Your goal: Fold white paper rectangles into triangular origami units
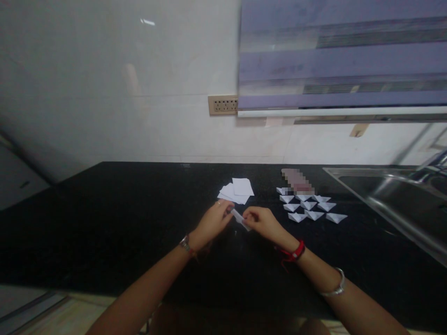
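Observation:
Between my two hands is a small folded white piece of paper point(240, 218), held just above the black countertop. My left hand point(213, 222) pinches its upper left end, fingers closed. At the lower right end, my right hand point(266, 225) grips it between thumb and fingers. Just beyond my left hand lies a loose pile of flat white paper sheets point(240, 188). Several folded white paper boats point(307, 205) stand in rough rows to the right of my right hand.
A blurred pinkish flat object point(296, 180) lies behind the folded boats. On the right, a steel sink point(363, 195) is set into the black countertop point(104, 223). The tiled wall behind carries a socket panel point(223, 105) and a purple blind point(342, 60).

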Available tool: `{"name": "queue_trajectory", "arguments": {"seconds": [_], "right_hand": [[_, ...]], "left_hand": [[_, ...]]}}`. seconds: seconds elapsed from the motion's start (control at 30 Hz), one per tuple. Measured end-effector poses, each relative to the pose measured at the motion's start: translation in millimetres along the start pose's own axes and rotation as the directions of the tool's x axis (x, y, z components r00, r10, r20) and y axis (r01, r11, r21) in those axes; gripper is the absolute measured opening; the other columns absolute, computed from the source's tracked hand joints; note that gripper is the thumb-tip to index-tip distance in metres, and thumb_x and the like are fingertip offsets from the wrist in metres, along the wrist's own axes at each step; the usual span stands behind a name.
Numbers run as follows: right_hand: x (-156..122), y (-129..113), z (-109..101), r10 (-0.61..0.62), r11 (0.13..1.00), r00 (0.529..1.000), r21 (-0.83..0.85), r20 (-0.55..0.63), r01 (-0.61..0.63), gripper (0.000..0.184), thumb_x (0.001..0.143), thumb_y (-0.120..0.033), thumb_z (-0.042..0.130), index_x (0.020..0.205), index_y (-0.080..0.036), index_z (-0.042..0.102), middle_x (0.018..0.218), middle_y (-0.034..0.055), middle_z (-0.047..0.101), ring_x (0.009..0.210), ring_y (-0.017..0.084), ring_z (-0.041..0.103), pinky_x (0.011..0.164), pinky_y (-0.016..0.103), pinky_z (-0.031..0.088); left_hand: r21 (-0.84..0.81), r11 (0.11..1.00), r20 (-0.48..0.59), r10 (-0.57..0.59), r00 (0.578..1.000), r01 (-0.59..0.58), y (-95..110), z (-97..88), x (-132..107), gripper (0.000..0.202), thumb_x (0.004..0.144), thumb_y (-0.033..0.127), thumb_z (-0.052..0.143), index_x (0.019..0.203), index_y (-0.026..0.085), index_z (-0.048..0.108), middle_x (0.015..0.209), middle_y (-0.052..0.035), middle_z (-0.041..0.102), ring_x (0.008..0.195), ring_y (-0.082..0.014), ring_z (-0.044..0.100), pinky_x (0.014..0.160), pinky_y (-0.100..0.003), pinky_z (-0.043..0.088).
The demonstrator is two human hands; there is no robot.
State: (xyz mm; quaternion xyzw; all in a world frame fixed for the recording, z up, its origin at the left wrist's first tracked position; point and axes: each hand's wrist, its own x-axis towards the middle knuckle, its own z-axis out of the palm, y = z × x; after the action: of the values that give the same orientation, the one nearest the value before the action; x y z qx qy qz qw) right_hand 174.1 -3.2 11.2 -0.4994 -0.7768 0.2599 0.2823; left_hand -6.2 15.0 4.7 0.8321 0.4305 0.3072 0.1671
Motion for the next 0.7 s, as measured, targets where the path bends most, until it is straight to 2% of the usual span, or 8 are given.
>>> {"name": "queue_trajectory", "arguments": {"seconds": [0.1, 0.23, 0.43, 0.57, 0.7], "right_hand": [[-0.1, 1.0, 3.9, -0.004, 1.000, 0.998, -0.027, -0.068, 0.002, 0.009, 0.069, -0.018, 0.054, 0.072, -0.014, 0.060, 0.061, -0.0005, 0.056, 0.054, 0.009, 0.047, 0.051, 0.018, 0.033], [-0.3, 4.2, 8.4, 0.001, 1.000, 0.999, 0.009, -0.032, -0.001, 0.009, 0.069, -0.019, 0.054, 0.071, -0.013, 0.060, 0.060, 0.0001, 0.056, 0.054, 0.009, 0.048, 0.051, 0.019, 0.034], [0.7, 10.3, 10.3, 0.036, 0.974, 0.994, 0.221, 0.100, -0.058, 0.017, 0.075, -0.026, 0.049, 0.077, -0.012, 0.059, 0.052, -0.0015, 0.054, 0.046, 0.008, 0.050, 0.046, 0.017, 0.037], [1.4, 13.0, 11.5, 0.025, 0.977, 0.996, 0.210, 0.088, -0.043, 0.018, 0.075, -0.026, 0.049, 0.079, -0.013, 0.061, 0.053, -0.0004, 0.056, 0.047, 0.009, 0.052, 0.046, 0.017, 0.038], [0.8, 11.1, 12.4, 0.017, 0.977, 0.996, 0.211, 0.086, -0.035, 0.023, 0.074, -0.033, 0.052, 0.081, -0.013, 0.061, 0.056, 0.0013, 0.059, 0.049, 0.010, 0.055, 0.047, 0.018, 0.040]], "left_hand": [[-0.113, 0.985, 0.017, -0.129, 0.992, 0.130, 2.8, 3.3, -2.0, 0.017, 0.080, 0.028, 0.044, 0.092, 0.017, 0.047, 0.068, 0.0013, 0.054, 0.060, -0.0113, 0.053, 0.057, -0.022, 0.041], [-0.281, 0.935, 0.107, -0.194, 0.975, 0.217, 3.4, 9.7, -3.5, 0.015, 0.079, 0.029, 0.045, 0.089, 0.017, 0.044, 0.062, 0.0032, 0.055, 0.055, -0.0103, 0.056, 0.053, -0.020, 0.042], [-0.388, 0.891, 0.095, -0.217, 0.971, 0.237, -0.6, 14.5, -2.3, 0.013, 0.076, 0.025, 0.049, 0.085, 0.017, 0.043, 0.071, 0.0009, 0.057, 0.062, -0.0108, 0.059, 0.059, -0.022, 0.045], [-0.463, 0.851, 0.117, -0.220, 0.968, 0.249, -0.4, 16.0, -2.9, 0.018, 0.074, 0.026, 0.052, 0.087, 0.017, 0.043, 0.076, -0.0006, 0.056, 0.065, -0.0119, 0.059, 0.054, -0.021, 0.045], [-0.483, 0.836, 0.122, -0.229, 0.966, 0.259, 2.0, 16.0, -3.2, 0.017, 0.074, 0.026, 0.052, 0.085, 0.017, 0.044, 0.077, -0.0006, 0.056, 0.065, -0.0116, 0.059, 0.053, -0.020, 0.045]]}}
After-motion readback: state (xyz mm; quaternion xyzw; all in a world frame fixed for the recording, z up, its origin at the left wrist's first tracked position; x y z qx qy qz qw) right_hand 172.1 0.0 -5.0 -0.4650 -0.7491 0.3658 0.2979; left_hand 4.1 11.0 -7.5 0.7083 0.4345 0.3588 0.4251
